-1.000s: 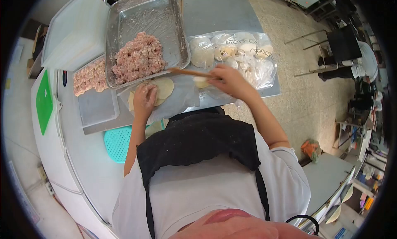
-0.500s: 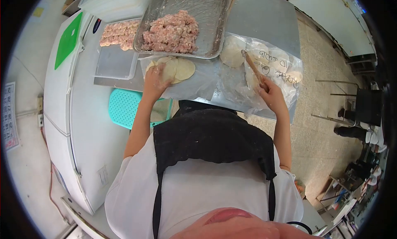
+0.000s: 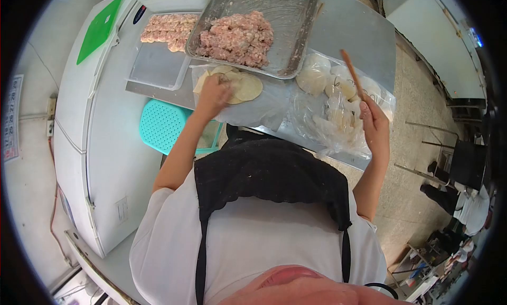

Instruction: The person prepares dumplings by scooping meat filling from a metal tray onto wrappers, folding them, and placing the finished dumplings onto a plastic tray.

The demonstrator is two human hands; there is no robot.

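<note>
A small stack of round wrappers (image 3: 245,87) lies on plastic near the bench (image 3: 348,30) edge. The left hand (image 3: 214,94) is laid on it; whether a sheet is pinched cannot be told. A wooden spatula (image 3: 351,72) is gripped in the right hand (image 3: 376,123). With filling (image 3: 237,33) left in the tray (image 3: 296,20) and dumplings (image 3: 166,27) finished beside it, the work is judged partly done.
</note>
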